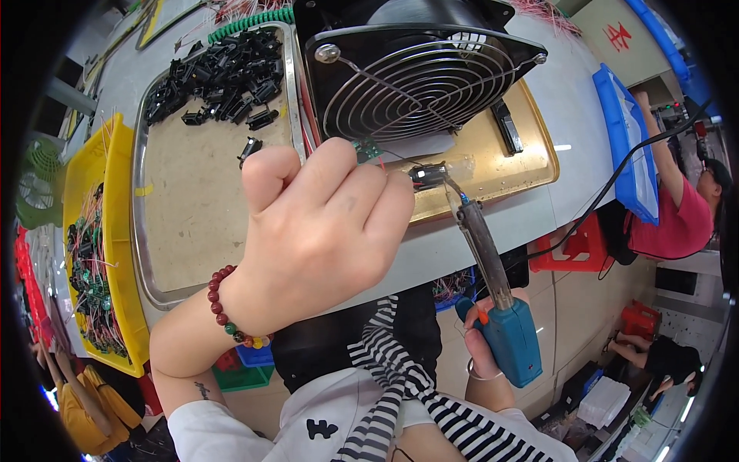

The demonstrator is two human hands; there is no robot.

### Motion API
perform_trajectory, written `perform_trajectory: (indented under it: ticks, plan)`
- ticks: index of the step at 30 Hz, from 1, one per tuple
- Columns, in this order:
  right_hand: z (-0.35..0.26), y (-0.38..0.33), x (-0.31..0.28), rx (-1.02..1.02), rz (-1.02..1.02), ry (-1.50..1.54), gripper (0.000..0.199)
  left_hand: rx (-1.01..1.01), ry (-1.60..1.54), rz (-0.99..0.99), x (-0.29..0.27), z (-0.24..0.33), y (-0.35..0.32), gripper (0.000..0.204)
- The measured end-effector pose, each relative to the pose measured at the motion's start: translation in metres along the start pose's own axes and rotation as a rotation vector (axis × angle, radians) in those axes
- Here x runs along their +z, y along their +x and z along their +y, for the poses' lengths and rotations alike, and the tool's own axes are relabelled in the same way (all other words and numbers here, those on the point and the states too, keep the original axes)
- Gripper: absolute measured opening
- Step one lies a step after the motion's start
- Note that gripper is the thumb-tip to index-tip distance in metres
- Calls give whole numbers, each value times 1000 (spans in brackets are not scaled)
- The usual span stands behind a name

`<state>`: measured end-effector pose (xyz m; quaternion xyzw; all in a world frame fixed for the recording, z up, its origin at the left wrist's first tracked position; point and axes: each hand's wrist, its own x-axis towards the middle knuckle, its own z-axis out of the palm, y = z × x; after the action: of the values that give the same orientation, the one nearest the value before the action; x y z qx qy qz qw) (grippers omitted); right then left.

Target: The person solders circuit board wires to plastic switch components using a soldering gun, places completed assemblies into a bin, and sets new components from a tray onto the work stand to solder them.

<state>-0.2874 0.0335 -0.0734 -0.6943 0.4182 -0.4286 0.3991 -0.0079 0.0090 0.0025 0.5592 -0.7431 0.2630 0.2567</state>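
Observation:
My left hand (323, 223) is closed, knuckles up, above the near edge of a gold tray (543, 165). Its fingertips and whatever they pinch are hidden from view. Just beyond the index finger sits a small black plastic housing (427, 176) with a white spot. A green circuit board (368, 151) with a thin red wire peeks out past the knuckles. In my right hand (483, 350) is a teal soldering gun (514, 339), fingers wrapped round its handle. The gun's metal barrel points up and away, and its thin tip reaches the housing's right end.
Behind the gold tray stands a black fan (419, 96) with a wire guard. To the left are a metal tray (192, 200) of black housings and a yellow bin (119, 231) of wired boards. A black cable (608, 185) crosses at right. Other people sit nearby.

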Motion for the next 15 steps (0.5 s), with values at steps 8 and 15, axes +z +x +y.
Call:
perform_trajectory:
  ticks: [8, 15]
  plan:
    - [-2, 9, 4, -7, 15, 8, 27, -20, 30, 26, 0, 1, -2, 22]
    - [-6, 13, 6, -26, 1, -66, 29, -19, 40, 26, 6, 3, -5, 22]
